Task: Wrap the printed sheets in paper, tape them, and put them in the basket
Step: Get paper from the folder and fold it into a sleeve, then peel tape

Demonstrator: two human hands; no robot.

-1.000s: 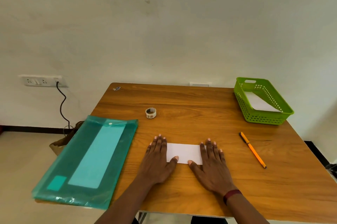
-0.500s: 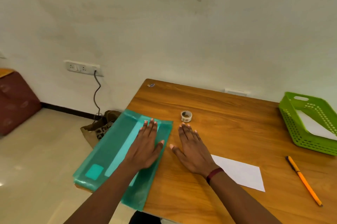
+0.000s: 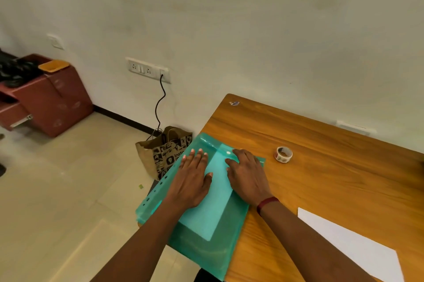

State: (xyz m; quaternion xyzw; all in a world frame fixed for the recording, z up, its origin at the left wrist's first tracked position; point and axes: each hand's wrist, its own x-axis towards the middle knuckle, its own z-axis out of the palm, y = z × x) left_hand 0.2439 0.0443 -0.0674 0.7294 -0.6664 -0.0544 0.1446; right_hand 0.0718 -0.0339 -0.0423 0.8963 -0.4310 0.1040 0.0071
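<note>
A wooden table (image 3: 332, 185) is carrying a green folder (image 3: 206, 242) that is overhanging its left edge, with a pale sheet showing through, and white paper (image 3: 353, 242) is lying near right. The left hand (image 3: 192, 178) and right hand (image 3: 246, 176) are resting palm-down on the folder, apart, gripping nothing. A tape roll (image 3: 283, 154) is sitting just beside the folder.
</note>
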